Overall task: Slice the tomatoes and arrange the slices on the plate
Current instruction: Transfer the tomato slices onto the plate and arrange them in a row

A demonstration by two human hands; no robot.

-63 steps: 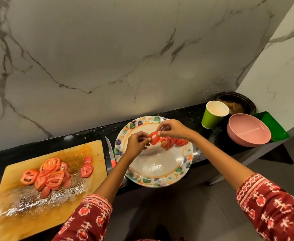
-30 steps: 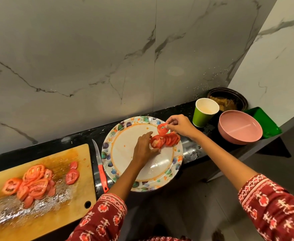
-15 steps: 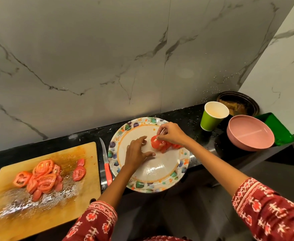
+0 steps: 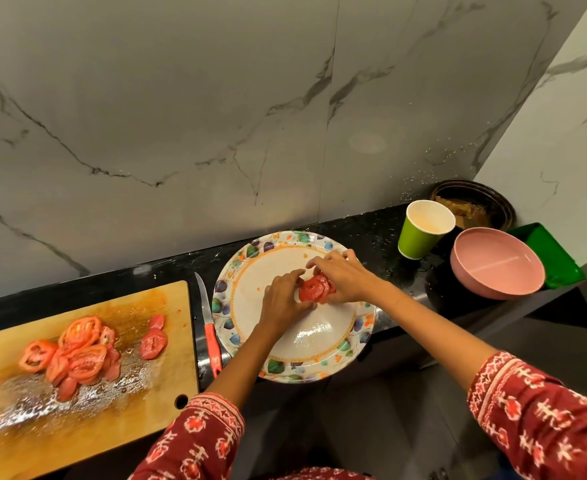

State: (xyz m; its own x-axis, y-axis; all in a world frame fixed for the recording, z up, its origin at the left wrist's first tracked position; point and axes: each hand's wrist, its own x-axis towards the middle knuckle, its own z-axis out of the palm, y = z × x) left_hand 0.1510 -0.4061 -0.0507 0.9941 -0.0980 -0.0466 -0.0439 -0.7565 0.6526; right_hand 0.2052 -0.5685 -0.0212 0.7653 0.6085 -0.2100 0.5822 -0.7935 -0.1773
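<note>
A floral-rimmed white plate (image 4: 247, 271) sits on the black counter. On its right half lies a bunched stack of red tomato slices (image 4: 314, 289). My left hand (image 4: 281, 301) holds the stack from the left, with thumb below and fingers above. My right hand (image 4: 345, 277) curls round it from the right and hides the slices behind. More tomato slices (image 4: 77, 351) lie heaped on the wet wooden cutting board (image 4: 139, 403) at the left, with one loose slice (image 4: 153, 344) beside them. A red-handled knife (image 4: 209, 327) lies between board and plate.
A green paper cup (image 4: 420, 233), a pink bowl (image 4: 496, 268), a green tray (image 4: 555, 254) and a dark dish (image 4: 475, 206) stand at the counter's right end. A marble wall rises right behind the counter. The plate overhangs the counter's front edge.
My right hand laid its slice onto the row on the plate. Both hands then closed in, pushing the spread slices together into one tight bunch.
</note>
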